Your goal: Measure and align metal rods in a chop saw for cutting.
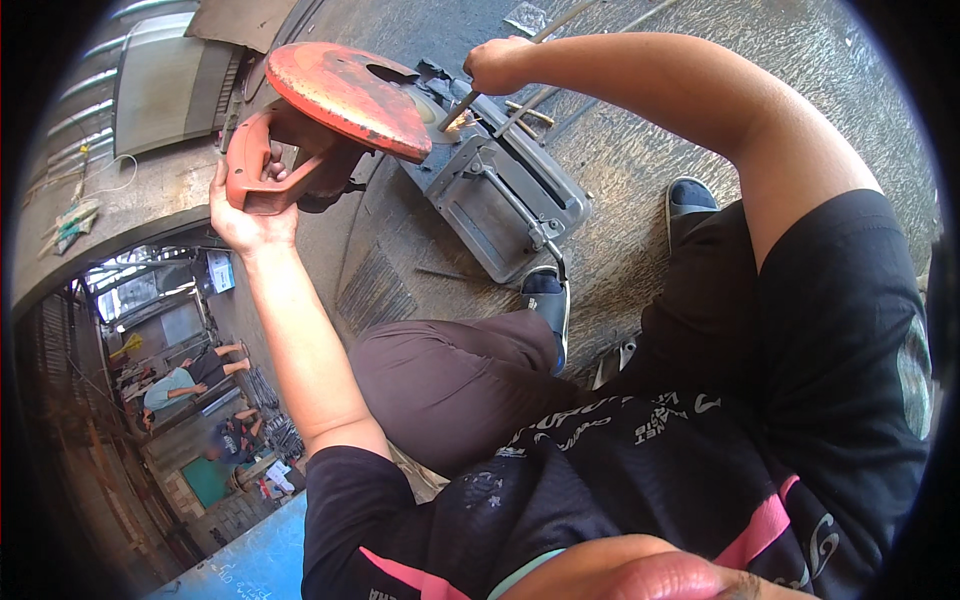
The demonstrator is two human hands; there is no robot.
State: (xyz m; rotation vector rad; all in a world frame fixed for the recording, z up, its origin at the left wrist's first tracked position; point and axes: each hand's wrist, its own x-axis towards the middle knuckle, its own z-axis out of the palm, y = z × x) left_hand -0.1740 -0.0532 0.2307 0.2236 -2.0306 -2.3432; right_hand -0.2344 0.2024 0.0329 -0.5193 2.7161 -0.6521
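A chop saw with a worn orange-red guard (340, 95) stands on the floor in front of me. My left hand (253, 218) is wrapped round its orange handle (243, 160), fingers through the loop. My right hand (498, 65) is closed on a thin metal rod (562, 20), which slants down to the cutting disc (425, 112). A small orange glow shows where the rod's lower end meets the disc. Below lies the saw's grey metal base (500, 220) with its clamp screw and crank (545, 235). The guard hides part of the disc.
More rods (640, 18) lie beyond my right forearm. Several short bars (375, 290) lie side by side on the floor. My sandalled feet flank the base. A large panel (170, 80) leans at the far left. Two people (180, 385) are lower left, near a blue surface (250, 555).
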